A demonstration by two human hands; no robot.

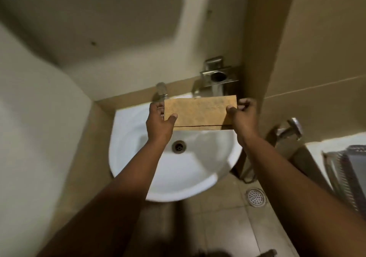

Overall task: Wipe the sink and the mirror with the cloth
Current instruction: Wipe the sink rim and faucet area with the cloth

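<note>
A folded tan-orange cloth is stretched flat above the back of a white round sink. My left hand pinches its left edge with the thumb on top. My right hand pinches its right edge the same way. The sink's drain shows below the cloth. A chrome tap stands at the sink's back rim, partly hidden by the cloth. No mirror is in view.
A steel holder is fixed to the wall behind the sink. At the right are a chrome spray handle and a toilet with a covered seat. A floor drain lies on the tiles. Walls close in at the left and behind.
</note>
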